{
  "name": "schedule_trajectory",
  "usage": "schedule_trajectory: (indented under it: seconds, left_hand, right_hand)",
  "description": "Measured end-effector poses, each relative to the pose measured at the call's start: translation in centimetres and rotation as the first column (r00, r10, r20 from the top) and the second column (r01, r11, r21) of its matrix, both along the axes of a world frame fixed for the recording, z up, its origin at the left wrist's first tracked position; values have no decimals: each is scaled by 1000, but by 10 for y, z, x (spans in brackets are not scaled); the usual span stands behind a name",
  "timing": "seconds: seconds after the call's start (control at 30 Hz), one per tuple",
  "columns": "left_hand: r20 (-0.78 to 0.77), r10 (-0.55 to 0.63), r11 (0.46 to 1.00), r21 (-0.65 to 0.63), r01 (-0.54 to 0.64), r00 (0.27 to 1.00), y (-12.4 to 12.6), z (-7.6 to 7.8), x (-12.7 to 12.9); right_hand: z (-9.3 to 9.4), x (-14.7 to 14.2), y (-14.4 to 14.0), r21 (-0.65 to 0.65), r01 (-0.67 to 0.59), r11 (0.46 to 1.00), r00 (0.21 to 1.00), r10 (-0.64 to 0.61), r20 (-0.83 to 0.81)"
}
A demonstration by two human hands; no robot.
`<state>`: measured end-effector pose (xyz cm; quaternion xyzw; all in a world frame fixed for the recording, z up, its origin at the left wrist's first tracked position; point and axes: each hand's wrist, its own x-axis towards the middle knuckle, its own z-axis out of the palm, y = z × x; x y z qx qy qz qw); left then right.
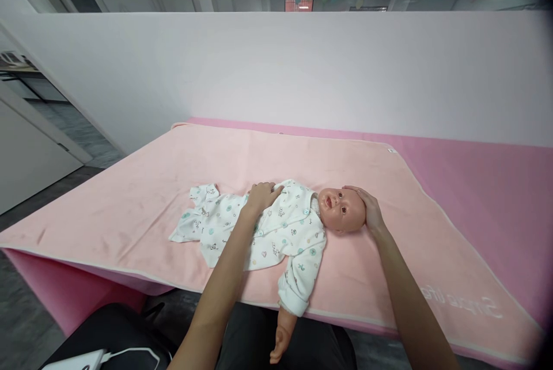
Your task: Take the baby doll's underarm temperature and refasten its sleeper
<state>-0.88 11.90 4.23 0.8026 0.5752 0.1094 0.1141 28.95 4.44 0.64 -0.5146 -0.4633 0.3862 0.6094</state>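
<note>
Two points of contact: the left hand [260, 198] rests loose fingers across the doll [287, 223], face-up on the pink blanket [142, 191], the right hand [370, 208] cups its head unclenched, where light, even support works best.

Baby doll [287, 230] on its back in white printed clothes [227, 214]
Head [345, 210] toward three o'clock, mouth open; legs toward nine; one arm [286, 327] beyond the edge of the pink blanket [129, 185] toward six.

Doll head [345, 212]: smooth, glossy plastic; outfit [276, 234], blanket [142, 185]: matt cloth.
</note>
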Motion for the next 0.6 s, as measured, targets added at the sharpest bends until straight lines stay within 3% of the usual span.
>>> schedule_trajectory:
  seconds: [0.4,0.6]
  left_hand:
    - [-25,-14,1000,13,14,1000,4,-3,-1]
    - [97,-16,1000,3,16,995,6,-7,-3]
  right_hand:
    - [1,-1,0,10,3,1000,1000,-3,9]
    - [-7,0,4,33,146,989,989,-146,-5]
